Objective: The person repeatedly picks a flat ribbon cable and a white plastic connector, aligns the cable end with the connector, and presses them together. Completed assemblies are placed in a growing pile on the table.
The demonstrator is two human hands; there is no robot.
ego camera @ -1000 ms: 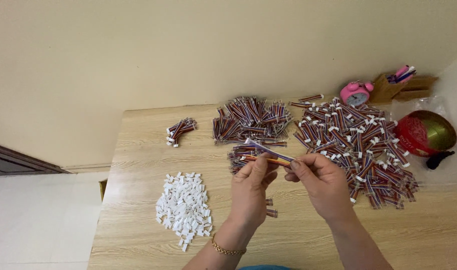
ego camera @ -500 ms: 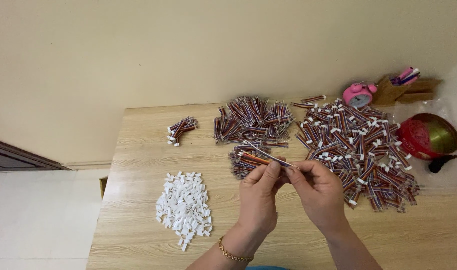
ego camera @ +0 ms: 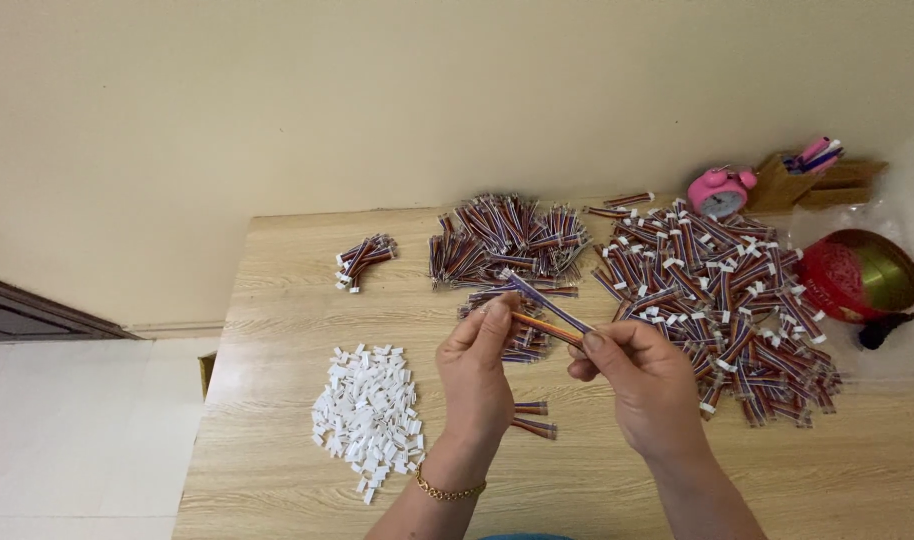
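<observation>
Hands: your left hand [ego camera: 477, 375] and right hand [ego camera: 642, 385] pinched one striped wire bundle [ego camera: 542, 310] over the wooden table [ego camera: 277, 300].
Loose connectors: white heap [ego camera: 367, 418] lay left, unused.
Uncapped wires: pile [ego camera: 507, 238] waited beyond.
Capped wires: larger pile [ego camera: 717, 300] sat right.
</observation>
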